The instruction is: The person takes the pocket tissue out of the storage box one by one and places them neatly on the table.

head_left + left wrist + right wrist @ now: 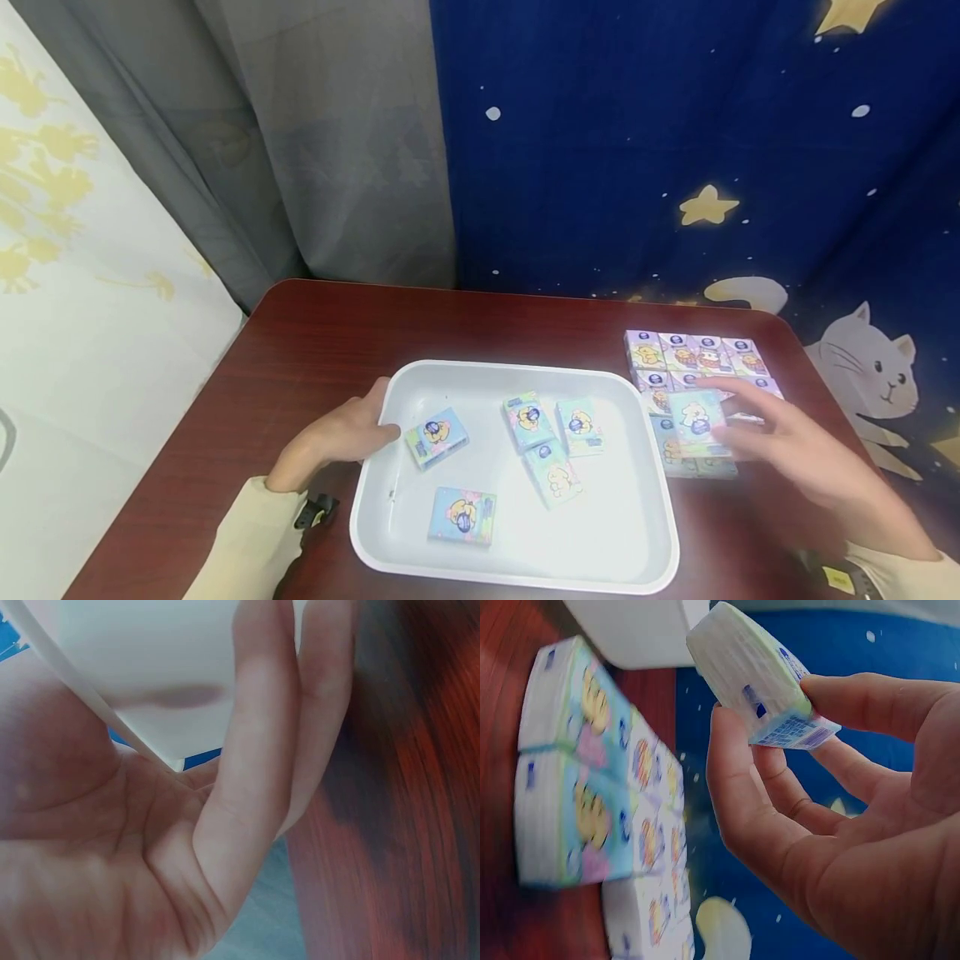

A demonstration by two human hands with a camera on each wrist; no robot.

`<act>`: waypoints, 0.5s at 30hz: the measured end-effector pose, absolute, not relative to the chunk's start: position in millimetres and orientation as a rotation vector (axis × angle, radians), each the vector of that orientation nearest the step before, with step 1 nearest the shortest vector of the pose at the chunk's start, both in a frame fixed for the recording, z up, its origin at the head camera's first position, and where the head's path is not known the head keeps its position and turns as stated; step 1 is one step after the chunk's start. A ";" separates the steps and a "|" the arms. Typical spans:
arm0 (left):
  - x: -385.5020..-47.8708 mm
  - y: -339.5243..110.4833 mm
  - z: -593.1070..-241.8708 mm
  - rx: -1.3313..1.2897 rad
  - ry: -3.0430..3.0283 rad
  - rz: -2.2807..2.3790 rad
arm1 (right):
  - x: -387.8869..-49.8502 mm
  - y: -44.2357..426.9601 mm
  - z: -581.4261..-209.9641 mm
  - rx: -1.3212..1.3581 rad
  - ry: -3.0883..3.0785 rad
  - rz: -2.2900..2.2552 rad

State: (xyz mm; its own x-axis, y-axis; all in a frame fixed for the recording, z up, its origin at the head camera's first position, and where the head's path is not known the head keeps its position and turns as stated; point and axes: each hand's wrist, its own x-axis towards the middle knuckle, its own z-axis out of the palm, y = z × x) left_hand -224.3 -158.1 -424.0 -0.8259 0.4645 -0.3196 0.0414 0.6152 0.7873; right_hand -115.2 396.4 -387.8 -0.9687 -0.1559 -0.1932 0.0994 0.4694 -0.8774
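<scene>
My right hand (798, 450) pinches a small light-blue tissue pack (697, 419) between thumb and fingers, above a block of packs at the tray's right. Its clear-wrapped white side faces the right wrist view, where the fingers (739, 772) support it from below. My left hand (341, 433) grips the left rim of a white plastic tray (622, 533), thumb over the edge and other fingers along the outer wall. Several blue and green tissue packs lie scattered in the tray, among them one pack (462, 516) near the front and another (437, 437) beside the left thumb.
Purple tissue packs (705, 354) lie in neat rows at the table's right, with blue packs (592, 817) joined to their near side. The dark red wooden table (450, 321) ends at a blue starry curtain (570, 167) and a grey curtain (360, 150).
</scene>
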 end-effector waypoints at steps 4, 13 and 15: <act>-223.7 -157.3 -422.7 0.403 2.349 1.110 | -111.9 416.0 -396.9 0.025 2.479 -1.490; -223.7 -157.6 -421.4 0.408 2.341 1.118 | -101.4 457.0 -423.1 0.208 2.377 -1.653; -223.4 -158.1 -421.7 0.402 2.340 1.120 | -98.9 465.2 -428.2 0.231 2.332 -1.716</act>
